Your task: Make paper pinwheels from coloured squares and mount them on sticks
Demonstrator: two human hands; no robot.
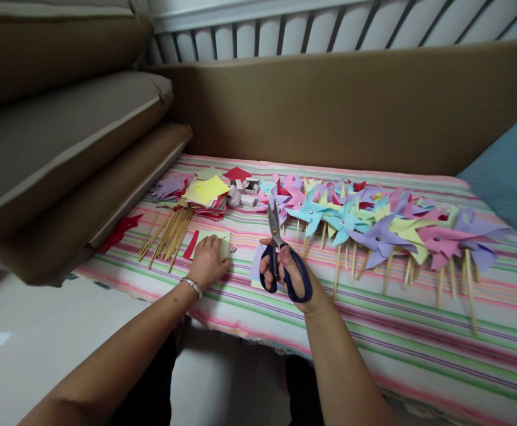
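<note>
My right hand (287,269) is wrapped round the dark blue handles of a pair of scissors (275,225). The blades point up and away from me, well above the striped cloth. My left hand (210,258) is down on a pale green paper square (225,241), its fingers curled over it. A strip of red paper (191,244) shows beside that square. Just right of the left hand lie small shiny bits (233,248). Beneath the scissors, partly hidden by my right hand, is a lilac paper piece (255,266).
Many finished paper pinwheels (347,219) on sticks cover the right. To the left lie bare wooden sticks (172,236), stacked coloured paper squares (209,190), small white boxes (243,192) and a red paper piece (119,232). Brown cushions (85,183) rise at left; a brown panel (329,112) stands behind.
</note>
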